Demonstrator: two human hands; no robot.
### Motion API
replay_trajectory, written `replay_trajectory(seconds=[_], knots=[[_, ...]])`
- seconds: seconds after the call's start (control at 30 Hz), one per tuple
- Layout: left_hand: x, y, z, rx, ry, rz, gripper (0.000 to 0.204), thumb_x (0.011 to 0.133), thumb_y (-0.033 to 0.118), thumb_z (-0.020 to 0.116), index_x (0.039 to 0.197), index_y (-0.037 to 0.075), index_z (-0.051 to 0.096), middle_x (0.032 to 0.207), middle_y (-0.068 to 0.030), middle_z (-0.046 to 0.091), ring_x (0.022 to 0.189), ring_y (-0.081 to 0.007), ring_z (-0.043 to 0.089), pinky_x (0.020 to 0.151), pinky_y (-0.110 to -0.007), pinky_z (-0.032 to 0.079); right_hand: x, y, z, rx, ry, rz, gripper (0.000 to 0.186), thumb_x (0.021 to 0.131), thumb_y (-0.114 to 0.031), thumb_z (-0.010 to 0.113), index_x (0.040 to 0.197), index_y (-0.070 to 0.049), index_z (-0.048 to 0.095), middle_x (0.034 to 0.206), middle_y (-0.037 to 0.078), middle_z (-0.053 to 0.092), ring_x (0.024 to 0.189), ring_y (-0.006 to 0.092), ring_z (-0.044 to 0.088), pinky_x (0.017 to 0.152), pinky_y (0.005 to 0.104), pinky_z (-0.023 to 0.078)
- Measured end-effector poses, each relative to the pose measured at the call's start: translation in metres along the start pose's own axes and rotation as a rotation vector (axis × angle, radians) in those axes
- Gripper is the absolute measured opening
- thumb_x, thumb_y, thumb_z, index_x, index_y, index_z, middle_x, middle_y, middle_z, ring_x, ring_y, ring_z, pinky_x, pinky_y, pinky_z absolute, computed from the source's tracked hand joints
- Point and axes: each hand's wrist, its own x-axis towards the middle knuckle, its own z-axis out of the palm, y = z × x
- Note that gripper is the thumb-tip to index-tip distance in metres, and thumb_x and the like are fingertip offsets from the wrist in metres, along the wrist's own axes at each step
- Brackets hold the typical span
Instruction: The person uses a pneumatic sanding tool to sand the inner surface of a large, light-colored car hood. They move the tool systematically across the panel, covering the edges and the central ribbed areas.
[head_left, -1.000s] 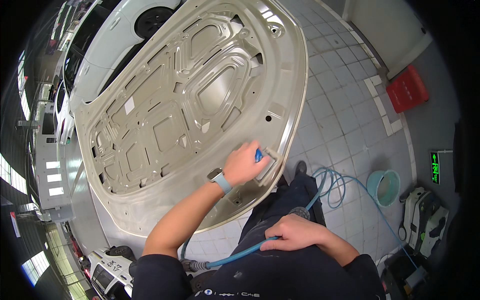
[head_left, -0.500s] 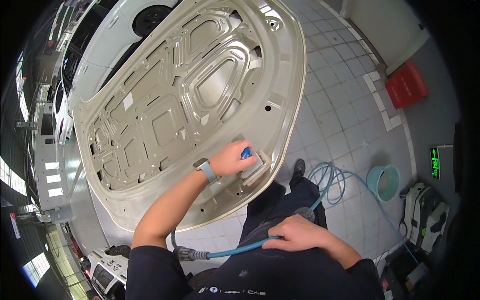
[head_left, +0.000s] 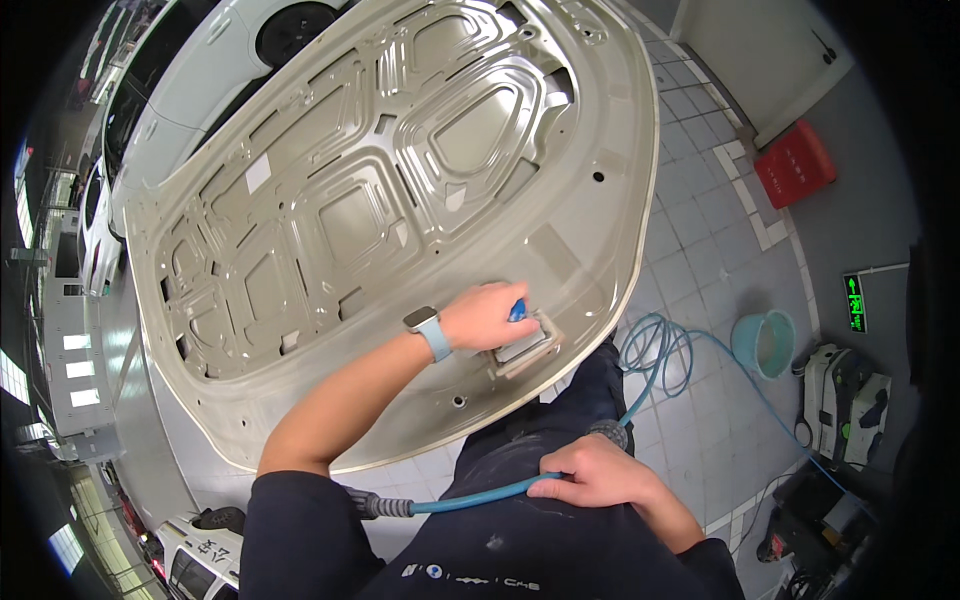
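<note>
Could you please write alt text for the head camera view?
A person's left hand presses a rectangular sanding tool on the underside of a beige car hood, while the right hand holds a blue hose at the waist.

- A grey tiled floor [head_left: 700, 230] is stretching out to the right, with pale marking strips crossing it.
- A red box [head_left: 795, 165] is sitting near the base of a light wall [head_left: 760, 60].
- A teal bucket [head_left: 765, 343] is standing on the tiles, near a white machine [head_left: 845, 400] resting further right.
- A green lit sign [head_left: 855, 303] is glowing at the right rim.
- A white car [head_left: 190, 80] is standing at the upper left.
- Bright windows [head_left: 75, 355] are shining along the left edge.
</note>
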Motion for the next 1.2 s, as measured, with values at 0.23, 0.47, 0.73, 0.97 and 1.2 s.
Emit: replay_trajectory(seconds=[0.23, 0.47, 0.73, 0.97, 1.2], knots=[[-0.101, -0.013, 0.003, 0.017, -0.014, -0.137, 0.043, 0.093, 0.048, 0.068, 0.106, 0.008, 0.062, 0.098, -0.0187, 0.068, 0.091, -0.0405, 0.067, 0.079, -0.05, 0.053, 0.023, -0.018, 0.046, -0.026, -0.003, -0.008, 0.052, 0.099, -0.046, 0.071, 0.069, -0.005, 0.058, 0.059, 0.014, 0.056, 0.058, 0.0399, 0.058, 0.053, 0.048, 0.041], [-0.086, -0.015, 0.009, 0.06, 0.003, -0.102, 0.05, 0.093, 0.051, 0.065, 0.114, 0.006, 0.064, 0.105, -0.022, 0.07, 0.097, -0.0423, 0.069, 0.084, -0.052, 0.054, 0.029, -0.029, 0.067, -0.027, 0.004, 0.022, 0.053, 0.099, -0.047, 0.07, 0.069, -0.005, 0.058, 0.059, 0.014, 0.055, 0.058, 0.0395, 0.058, 0.054, 0.047, 0.042], [-0.004, 0.012, 0.02, 0.1, 0.174, 0.072, 0.048, 0.092, 0.049, 0.065, 0.113, 0.006, 0.061, 0.101, -0.0241, 0.066, 0.086, -0.0469, 0.069, 0.077, -0.057, 0.054, 0.035, -0.043, 0.075, -0.112, -0.027, 0.075, 0.053, 0.099, -0.047, 0.07, 0.069, -0.005, 0.058, 0.062, 0.013, 0.057, 0.061, 0.0397, 0.059, 0.054, 0.0466, 0.043], [-0.083, -0.009, 0.008, 0.212, 0.037, 0.069, 0.045, 0.092, 0.046, 0.066, 0.112, 0.006, 0.062, 0.099, -0.024, 0.066, 0.084, -0.0469, 0.068, 0.075, -0.056, 0.055, 0.041, -0.045, 0.077, -0.101, -0.042, 0.053, 0.052, 0.1, -0.046, 0.069, 0.07, -0.005, 0.059, 0.062, 0.014, 0.058, 0.062, 0.0413, 0.059, 0.054, 0.048, 0.043], [-0.156, -0.033, -0.005, 0.228, -0.154, 0.012, 0.044, 0.091, 0.044, 0.065, 0.114, 0.005, 0.064, 0.099, -0.0252, 0.067, 0.084, -0.047, 0.068, 0.077, -0.055, 0.056, 0.06, -0.045, 0.078, -0.176, -0.138, 0.008, 0.055, 0.101, -0.049, 0.066, 0.07, -0.005, 0.06, 0.061, 0.016, 0.058, 0.062, 0.0421, 0.06, 0.055, 0.0504, 0.044]])
